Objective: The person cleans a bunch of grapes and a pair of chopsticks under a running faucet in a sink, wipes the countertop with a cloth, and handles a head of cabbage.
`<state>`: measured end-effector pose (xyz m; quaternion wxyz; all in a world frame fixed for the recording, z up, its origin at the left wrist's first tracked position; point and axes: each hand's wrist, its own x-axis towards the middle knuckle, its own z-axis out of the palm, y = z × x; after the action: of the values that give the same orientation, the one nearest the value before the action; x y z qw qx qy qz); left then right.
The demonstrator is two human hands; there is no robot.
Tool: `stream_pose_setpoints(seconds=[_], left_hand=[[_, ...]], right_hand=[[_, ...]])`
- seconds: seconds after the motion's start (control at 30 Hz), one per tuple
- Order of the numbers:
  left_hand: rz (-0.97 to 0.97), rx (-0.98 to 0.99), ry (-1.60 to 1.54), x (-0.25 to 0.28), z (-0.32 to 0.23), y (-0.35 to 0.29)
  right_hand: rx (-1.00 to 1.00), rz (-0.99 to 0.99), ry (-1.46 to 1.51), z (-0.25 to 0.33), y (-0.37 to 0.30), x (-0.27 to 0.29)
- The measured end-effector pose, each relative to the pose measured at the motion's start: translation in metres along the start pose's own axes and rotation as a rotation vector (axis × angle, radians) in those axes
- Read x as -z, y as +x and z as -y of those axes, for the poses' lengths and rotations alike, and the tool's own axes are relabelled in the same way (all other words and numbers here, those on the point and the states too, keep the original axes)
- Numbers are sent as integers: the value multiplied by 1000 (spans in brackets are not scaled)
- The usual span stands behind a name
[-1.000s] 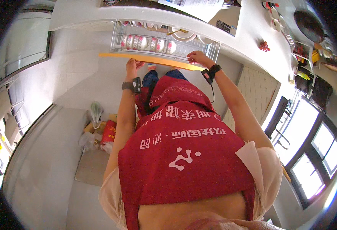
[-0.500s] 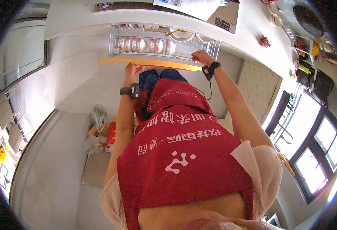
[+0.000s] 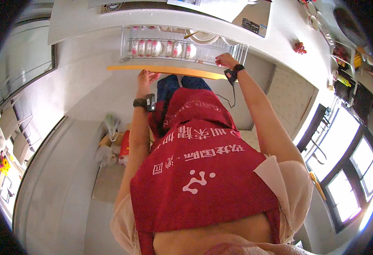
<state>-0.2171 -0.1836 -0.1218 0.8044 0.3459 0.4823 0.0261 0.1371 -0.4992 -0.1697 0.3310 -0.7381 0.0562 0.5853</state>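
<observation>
A pulled-out drawer with an orange front panel (image 3: 173, 71) and a wire basket (image 3: 242, 53) is before my thighs, below the counter. My left hand (image 3: 146, 77) is at the near side of the panel, left of its middle, fingers loosely stretched to the right and touching or very near it. My right hand (image 3: 225, 61) is over the basket's right end, just behind the panel, fingers apart and pointing left. No object shows in either hand. Several white bowls with pink flowers (image 3: 152, 48) stand in a row in the basket. Behind them sits a larger white dish (image 3: 204, 39).
The white counter (image 3: 280, 25) overhangs the drawer, with papers (image 3: 207, 8) and red grapes (image 3: 299, 47) on it. A red apron (image 3: 203, 170) covers my front. Bags and a cardboard box (image 3: 108, 140) stand on the floor at left. A cable hangs from my right wrist device (image 3: 230, 76).
The view has shifted slightly. My right hand and the panel's right end appear a little further right; the drawer stays pulled out and both hands keep nearly the same pose.
</observation>
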Motion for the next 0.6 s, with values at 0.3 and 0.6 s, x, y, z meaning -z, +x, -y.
stream_pose_setpoints(seconds=[0.3,0.6], left_hand=[[75,-26,93,-16,-24,-45],[57,1,126,-6,-41,-71]], right_hand=[[360,88,-758,-31,84,-65],[224,-501,-604,-1,66,-149]])
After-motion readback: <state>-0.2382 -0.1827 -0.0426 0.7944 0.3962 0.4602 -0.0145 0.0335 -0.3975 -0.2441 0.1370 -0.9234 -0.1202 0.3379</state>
